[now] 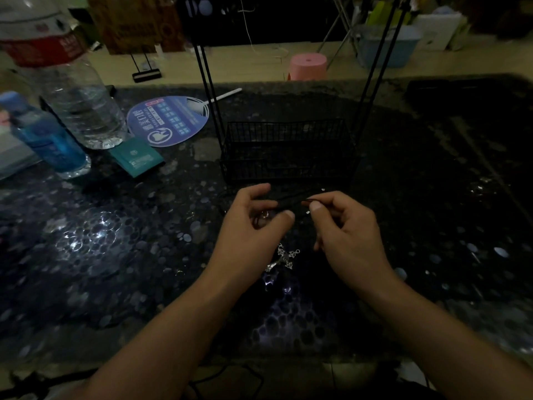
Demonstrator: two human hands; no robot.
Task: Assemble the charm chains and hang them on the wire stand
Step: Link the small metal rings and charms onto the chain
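A thin black cord (291,199) runs between my two hands just in front of the black wire stand (288,151). My left hand (253,223) holds one part of the cord with curled fingers, and a small ring (264,215) shows in its palm. My right hand (343,226) pinches the other end of the cord between thumb and forefinger. A silver cross charm (285,256) lies on the dark table (115,255) below and between my hands. The stand's basket looks empty; its two tall uprights rise out of view.
At the left stand a large clear water bottle (78,90), a small blue bottle (49,140), a round blue paper fan (170,121) and a teal packet (137,158). A pink stool (308,66) sits on the floor behind the table.
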